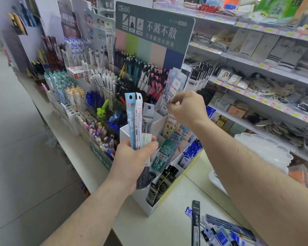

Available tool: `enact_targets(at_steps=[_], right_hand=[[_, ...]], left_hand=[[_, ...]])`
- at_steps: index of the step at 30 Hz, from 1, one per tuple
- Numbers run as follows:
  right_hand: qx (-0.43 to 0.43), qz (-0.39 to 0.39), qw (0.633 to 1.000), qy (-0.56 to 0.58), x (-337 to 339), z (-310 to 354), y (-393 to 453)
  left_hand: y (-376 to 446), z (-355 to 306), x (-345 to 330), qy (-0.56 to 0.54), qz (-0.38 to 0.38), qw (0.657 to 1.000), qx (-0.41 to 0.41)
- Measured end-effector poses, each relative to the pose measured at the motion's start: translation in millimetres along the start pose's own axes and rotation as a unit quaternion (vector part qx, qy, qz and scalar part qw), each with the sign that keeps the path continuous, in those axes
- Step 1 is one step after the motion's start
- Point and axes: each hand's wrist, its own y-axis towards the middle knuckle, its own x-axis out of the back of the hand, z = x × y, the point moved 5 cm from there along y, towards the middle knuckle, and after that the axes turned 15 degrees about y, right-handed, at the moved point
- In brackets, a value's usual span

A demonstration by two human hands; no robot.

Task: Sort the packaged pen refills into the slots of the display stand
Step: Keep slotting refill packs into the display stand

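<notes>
My left hand [133, 162] grips an upright bundle of refill packs [138, 121], light blue, white and grey, in front of the white display stand [146, 206]. My right hand [187, 109] pinches a pale blue-and-white refill pack [174, 86] standing in a rear slot of the stand. The stand's slots hold a green 0.5 pack [164, 155], black packs [163, 183] at the front and blue packs [190, 153] on the right. Loose refill packs [219, 233], one of them a long black pack [196, 224], lie on the counter at the lower right.
Tiered pen displays [96, 89] crowd the counter to the left and behind the stand, under a grey-green sign board [155, 31]. Shelves of goods [256, 77] run along the right. A translucent white tray [267, 150] sits under my right forearm. The aisle floor [16, 157] lies at left.
</notes>
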Motion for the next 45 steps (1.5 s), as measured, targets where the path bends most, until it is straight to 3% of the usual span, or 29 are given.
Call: enact_targets(at_steps=[7,12,15,17,20,23,26,30,34,40,45], right_hand=[[-0.033,0.032,0.999,-0.017,2.3,6.2,3.5],[-0.047,-0.064,0.985,0.15,27.6,0.8,-38.1],[-0.142,0.03,0.946,0.29,17.9,-11.1,-80.3],[-0.177,0.099,0.931,0.304,7.0,-14.7,-105.0],[-0.186,0.115,0.932,0.29,1.2,-20.4,-126.4],[-0.188,0.051,0.927,0.319,14.4,-30.0,-133.7],[-0.214,-0.021,0.892,0.398,35.1,-44.7,-138.3],[-0.239,-0.066,0.859,0.448,51.6,-57.2,-146.1],[-0.239,-0.075,0.859,0.446,54.9,-61.6,-151.5],[-0.24,-0.158,0.856,0.43,63.4,-68.7,-138.6],[-0.167,-0.288,0.854,0.4,93.6,-74.4,-100.7]], left_hand=[[-2.1,4.3,-4.5,0.02,0.023,1.0,-0.004],[-5.1,14.7,-8.3,0.007,0.054,0.998,0.035],[-9.6,16.4,-18.4,-0.021,0.101,0.993,0.058],[-13.5,14.4,-25.7,-0.03,0.139,0.988,0.061],[-21.2,13.9,-38.2,-0.054,0.193,0.976,0.084],[-28.3,16.5,-46.7,-0.083,0.235,0.96,0.13],[-29.4,12.8,-51.2,-0.173,0.261,0.936,0.159],[-22.3,14.1,-47.7,-0.104,0.251,0.953,0.132],[-19.2,19.4,-48.4,-0.061,0.258,0.957,0.121],[-5.3,22.4,-39.0,-0.035,0.171,0.98,0.098],[10.2,6.2,-33.7,-0.004,0.108,0.993,0.051]])
